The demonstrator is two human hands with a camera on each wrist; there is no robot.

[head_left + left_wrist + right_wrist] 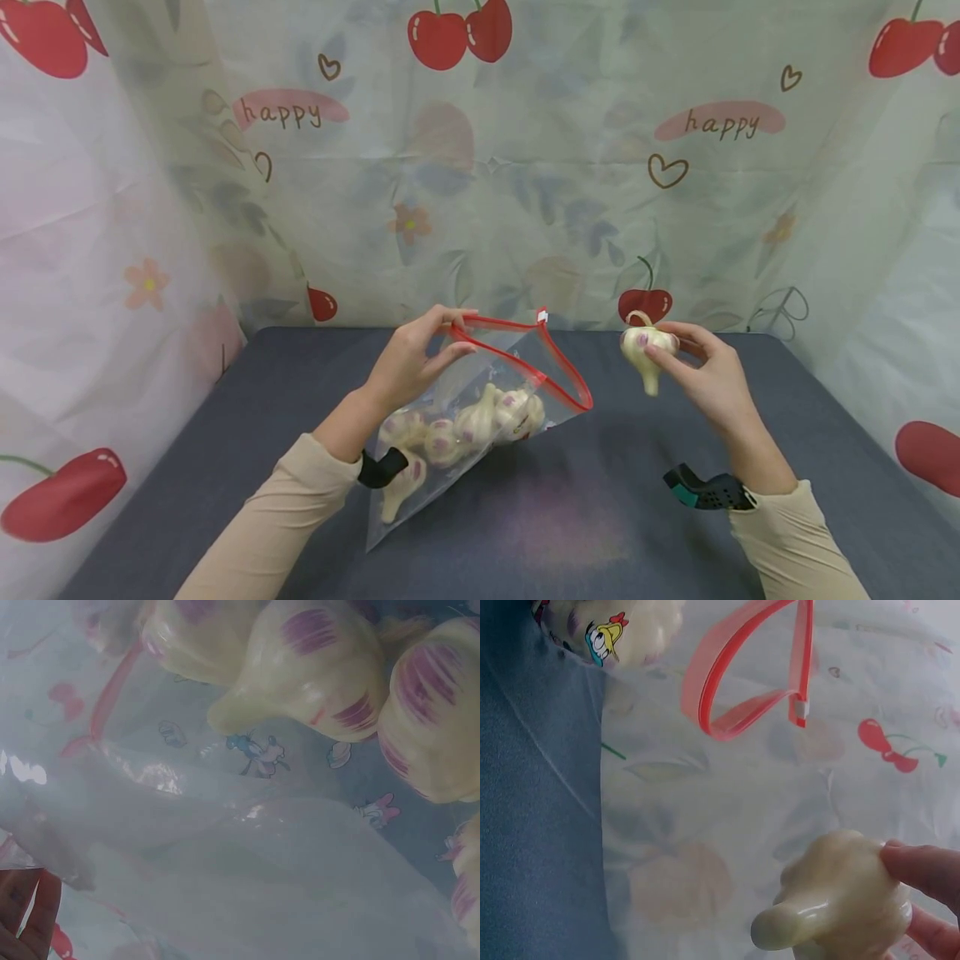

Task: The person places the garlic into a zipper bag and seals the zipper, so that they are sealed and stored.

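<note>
A clear zip bag (442, 387) with a red zip edge hangs tilted from my left hand (412, 354), which pinches it by the rim at its left corner. Its mouth gapes toward the right, and several garlic bulbs (476, 421) lie inside. My right hand (708, 367) holds one more garlic bulb (648, 348) between thumb and fingers, right of the bag and apart from it. In the right wrist view, the held bulb (847, 896) points its stem leftward. Through the plastic, the left wrist view shows bulbs (307, 667) with purple streaks close up.
A dark grey table (585, 517) lies under both hands. Behind it and at both sides hangs a pale curtain (495, 208) printed with cherries, hearts and flowers. A white slider (542, 316) sits on the bag's zip. Each wrist wears a black strap (708, 490).
</note>
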